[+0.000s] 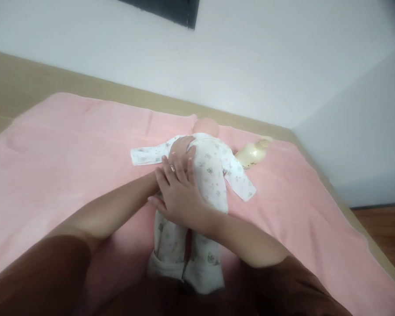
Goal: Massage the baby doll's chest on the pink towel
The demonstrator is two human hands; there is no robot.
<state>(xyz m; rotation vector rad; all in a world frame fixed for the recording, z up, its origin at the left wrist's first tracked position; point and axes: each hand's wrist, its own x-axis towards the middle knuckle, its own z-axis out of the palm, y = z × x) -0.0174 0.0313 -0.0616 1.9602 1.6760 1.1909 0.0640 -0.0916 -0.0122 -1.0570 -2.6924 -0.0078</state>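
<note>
A baby doll (212, 175) in white clothes with a small print lies lengthwise before me, its smooth bald head (206, 127) at the far end. No face shows. Its sleeves spread to both sides, and the trouser legs point toward me with folded cuffs. My left hand (181, 147) lies flat on the left side of the doll's torso, partly covered by my other hand. My right hand (181, 193), with a ring on one finger, crosses over it, fingers spread and stretched out, resting on my left hand and the doll's lower body.
A pink blanket (95, 145) lies under the doll on a tan surface (16, 74). To the right of the doll lies a pale yellow bottle (253, 153) on its side. A white wall (250, 57) rises behind, and a wooden floor (386, 228) shows at right.
</note>
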